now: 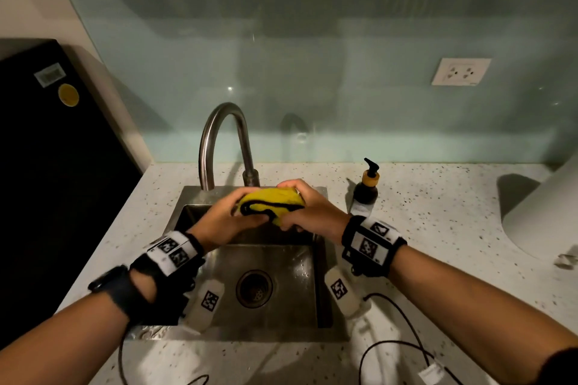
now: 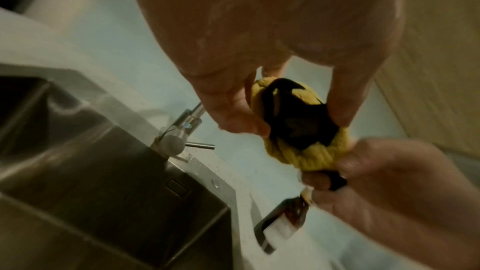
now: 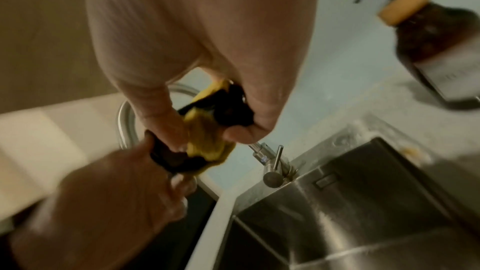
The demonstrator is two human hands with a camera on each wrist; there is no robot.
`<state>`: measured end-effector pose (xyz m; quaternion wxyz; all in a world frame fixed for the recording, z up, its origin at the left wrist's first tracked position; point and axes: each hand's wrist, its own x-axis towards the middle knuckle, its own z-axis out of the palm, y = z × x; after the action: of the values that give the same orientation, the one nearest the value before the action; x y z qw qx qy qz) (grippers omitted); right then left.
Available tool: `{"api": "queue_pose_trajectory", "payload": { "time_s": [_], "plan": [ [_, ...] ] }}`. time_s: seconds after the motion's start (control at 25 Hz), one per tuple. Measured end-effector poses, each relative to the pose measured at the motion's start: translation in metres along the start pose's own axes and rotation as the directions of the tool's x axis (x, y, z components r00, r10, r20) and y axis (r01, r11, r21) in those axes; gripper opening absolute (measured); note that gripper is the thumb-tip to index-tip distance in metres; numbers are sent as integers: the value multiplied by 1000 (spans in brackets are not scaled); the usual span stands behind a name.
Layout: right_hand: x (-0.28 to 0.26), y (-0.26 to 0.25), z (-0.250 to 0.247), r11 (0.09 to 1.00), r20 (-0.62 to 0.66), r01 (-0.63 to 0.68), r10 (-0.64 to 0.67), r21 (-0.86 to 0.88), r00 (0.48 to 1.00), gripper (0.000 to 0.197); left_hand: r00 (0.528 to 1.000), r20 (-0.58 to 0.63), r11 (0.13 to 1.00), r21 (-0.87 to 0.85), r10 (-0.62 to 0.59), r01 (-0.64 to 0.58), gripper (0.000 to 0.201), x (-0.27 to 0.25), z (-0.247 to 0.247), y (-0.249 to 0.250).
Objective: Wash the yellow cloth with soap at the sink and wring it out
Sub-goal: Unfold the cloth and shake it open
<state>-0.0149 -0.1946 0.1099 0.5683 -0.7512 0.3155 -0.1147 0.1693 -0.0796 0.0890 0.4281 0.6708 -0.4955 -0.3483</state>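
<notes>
Nearest the camera in the head view, black cables (image 1: pixel 403 344) trail over the speckled counter (image 1: pixel 438 212) on the near side of the steel sink (image 1: pixel 316 287). Inside the sink the round drain (image 1: pixel 254 288) lies below and nearer than the hands. Over the far half of the sink, the left hand (image 1: pixel 226 220) and the right hand (image 1: pixel 308 209) both grip the yellow cloth (image 1: pixel 275 201), bunched into a tight wad with its black edging showing. The cloth sits between the two palms, the left hand's fingers curled round its left end and the right hand's round its right end, above the sink basin and just in front of the faucet base.

Just behind the cloth, at the sink's far rim, rises the curved faucet (image 1: pixel 223 141). To the right of the sink stands the brown soap pump bottle (image 1: pixel 366 187), apart from the right hand. Left of the sink is a black appliance (image 1: pixel 53 147); far beyond the sink, a white wall socket (image 1: pixel 461 71) sits on the glass backsplash.

The left wrist view shows the twisted folds of the cloth (image 2: pixel 298 130) and the faucet's lever handle (image 2: pixel 200 145), hidden from the head view. The right wrist view, blurred, shows the bottle's pale label (image 3: pixel 451 73).
</notes>
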Motion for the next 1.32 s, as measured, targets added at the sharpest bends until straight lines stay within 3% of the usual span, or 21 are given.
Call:
{"api": "queue_pose_trajectory", "payload": {
  "time_s": [0.08, 0.2, 0.36, 0.48, 0.68, 0.76, 0.8, 0.88, 0.96, 1.0, 1.12, 1.24, 1.32],
  "plan": [
    [-7, 3, -4, 980, -8, 46, -45, 192, 999, 55, 998, -58, 986, -164, 1, -11, 51, -6, 0, -3],
    [-13, 10, -8, 969, -103, 134, -114, 206, 988, 48, 998, -43, 858, -514, -40, 12, 70, -13, 10, -1],
    [-19, 10, -16, 956, -275, 165, -95, 243, 957, 37, 974, -221, 846, -527, -42, -84, 46, -6, 27, 16],
    [-20, 10, -34, 914, -356, 198, -64, 354, 932, 25, 968, -220, 773, -633, -117, -50, 39, 2, 28, 24],
    [-12, 6, -59, 714, -347, 194, 73, 672, 935, 20, 975, -200, 847, -531, -98, -24, 36, 6, 28, 35],
    [-7, 5, -65, 634, -343, 190, 127, 750, 931, 35, 988, -153, 887, -459, -21, -52, 41, 9, 28, 38],
    [-5, 5, -69, 596, -346, 192, 154, 779, 926, 48, 988, -144, 925, -368, 50, -100, 47, 11, 25, 37],
    [-3, 3, -79, 541, -354, 199, 198, 817, 914, 59, 970, -79, 973, 11, 231, -231, 67, 13, 23, 32],
    [-3, -2, -88, 526, -352, 194, 219, 828, 910, 41, 945, -8, 886, 349, 328, -305, 72, 12, 25, 24],
    [-4, -4, -91, 531, -356, 193, 224, 825, 907, 30, 946, -17, 876, 384, 323, -292, 66, 11, 26, 22],
    [-6, -9, -94, 525, -366, 206, 222, 826, 904, 19, 966, -124, 961, 188, 228, -203, 45, 9, 23, 23],
    [-6, -10, -89, 536, -364, 201, 217, 820, 906, 18, 978, -174, 987, -90, 117, -134, 49, 7, 17, 36],
    [-7, -10, -84, 557, -369, 206, 199, 805, 908, 19, 979, -169, 979, -153, 111, -138, 52, 5, 16, 41]
  ]
}}
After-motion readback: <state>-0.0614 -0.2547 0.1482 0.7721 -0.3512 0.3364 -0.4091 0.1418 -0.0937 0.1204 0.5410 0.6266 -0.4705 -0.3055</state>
